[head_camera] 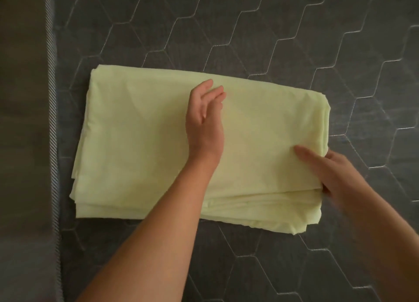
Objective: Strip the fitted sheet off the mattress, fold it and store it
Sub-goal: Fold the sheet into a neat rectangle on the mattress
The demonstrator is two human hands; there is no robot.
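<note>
The pale yellow-green fitted sheet [140, 143] lies folded into a thick rectangle of several layers on the bare dark grey mattress [294, 41]. My left hand [204, 120] rests edge-on across the middle of the folded sheet, fingers together and pointing away from me, holding nothing. My right hand [328, 170] grips the sheet's near right corner, thumb on top and fingers tucked under the upper layers.
The mattress has a quilted hexagon pattern and a striped piped edge [52, 120] running down the left. Beyond that edge is a darker strip, the mattress side [22, 143]. Bare mattress surrounds the sheet on the far, right and near sides.
</note>
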